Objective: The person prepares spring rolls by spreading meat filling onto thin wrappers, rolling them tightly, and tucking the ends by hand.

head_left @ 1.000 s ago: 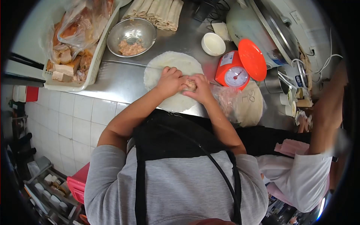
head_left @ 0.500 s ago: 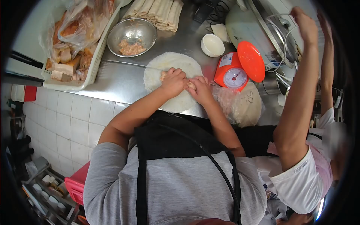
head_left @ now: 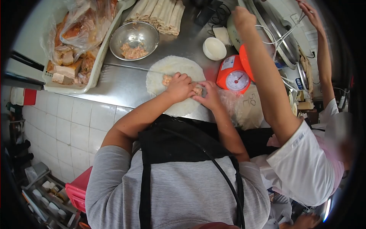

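A round white wrapper sheet (head_left: 158,70) lies on the steel counter in front of me. Across its middle runs a strip of pinkish filling (head_left: 167,79), partly covered by my hands. My left hand (head_left: 180,87) curls over the middle of the strip, fingers bent together on the filling. Close beside it, my right hand (head_left: 209,94) cups the strip's right end, with filling showing between thumb and fingers. Behind the sheet, a steel bowl (head_left: 134,40) holds more pink filling.
A crate (head_left: 97,66) of meat stands at left, rolled sheets (head_left: 156,15) behind. Right are a white bowl (head_left: 214,49), a red scale (head_left: 233,74) and a plastic bag (head_left: 251,108). A co-worker's arm (head_left: 267,76) reaches over the scale.
My left hand has shifted right along the strip, uncovering filling at its left end. The co-worker's arm has swung in from the right, over the scale.
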Available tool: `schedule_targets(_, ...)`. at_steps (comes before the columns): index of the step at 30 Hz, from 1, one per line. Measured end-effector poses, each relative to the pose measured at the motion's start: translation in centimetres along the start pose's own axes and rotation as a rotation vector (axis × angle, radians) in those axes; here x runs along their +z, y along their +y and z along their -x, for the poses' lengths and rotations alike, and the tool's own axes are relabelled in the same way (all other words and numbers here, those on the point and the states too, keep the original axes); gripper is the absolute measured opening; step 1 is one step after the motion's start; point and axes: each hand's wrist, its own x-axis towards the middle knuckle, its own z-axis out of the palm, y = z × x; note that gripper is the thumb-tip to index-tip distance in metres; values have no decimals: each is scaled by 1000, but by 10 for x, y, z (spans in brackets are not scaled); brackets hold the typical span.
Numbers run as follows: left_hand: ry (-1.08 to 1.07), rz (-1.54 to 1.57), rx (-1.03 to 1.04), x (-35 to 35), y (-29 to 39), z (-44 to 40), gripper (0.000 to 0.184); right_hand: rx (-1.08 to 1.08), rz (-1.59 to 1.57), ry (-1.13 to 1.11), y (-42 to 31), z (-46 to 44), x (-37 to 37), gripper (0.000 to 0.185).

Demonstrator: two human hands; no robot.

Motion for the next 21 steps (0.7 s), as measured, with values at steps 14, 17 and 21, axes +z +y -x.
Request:
schedule_targets(14, -31, 48, -23, 9, 3, -4, 18, -14, 193, -138, -2, 0, -10, 32)
schedule_targets(17, -58, 44, -14, 11, 3, -4, 20, -20, 208, -194, 11, 2, -9, 35)
schedule_targets(21, 9, 49, -20, 6, 9, -5, 20, -3, 229, -207, -2, 0, -17, 32)
